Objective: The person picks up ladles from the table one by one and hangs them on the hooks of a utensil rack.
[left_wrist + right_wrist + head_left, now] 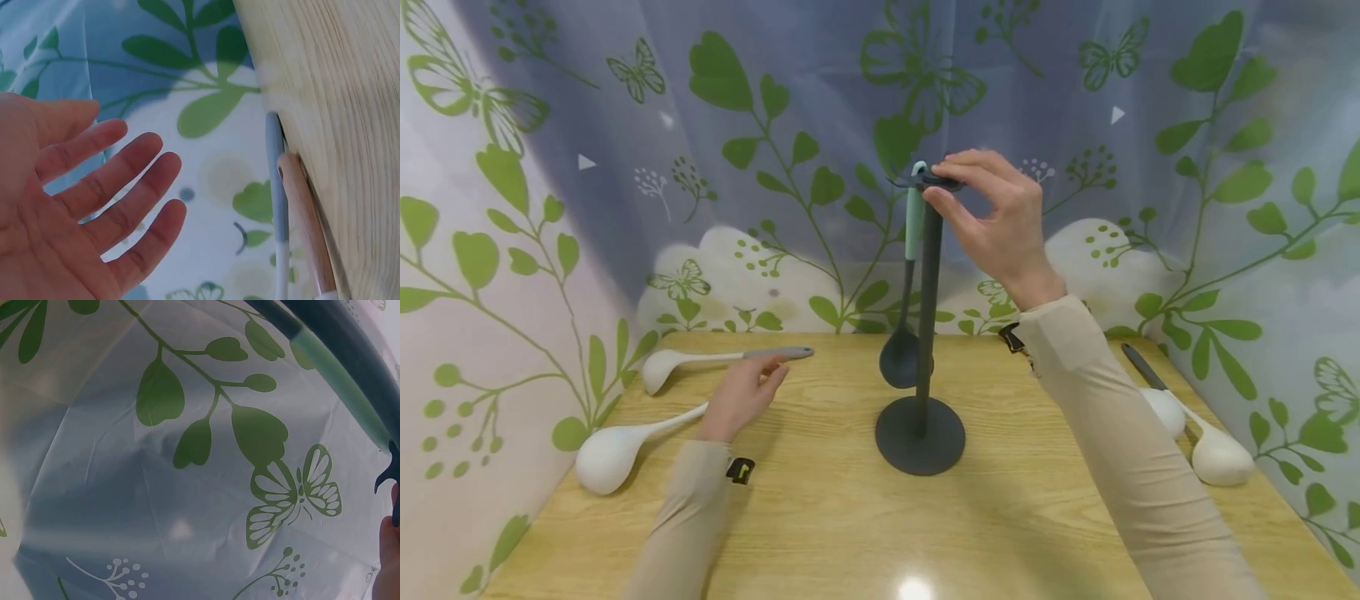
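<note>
A leafy curtain (1045, 50) hangs behind the wooden counter (820, 533). The green-handled ladle (898, 358) hangs on the dark stand (928, 325). The right hand (994, 212) pinches the stand's hooks (945, 180) at the top. The left hand (743, 400) is empty, fingers spread, near two white ladles (608, 458).

A curtained-off booth, shown by the leaf-and-butterfly curtain (820, 75) enclosing the wood-grain table (820, 517) on three sides.
</note>
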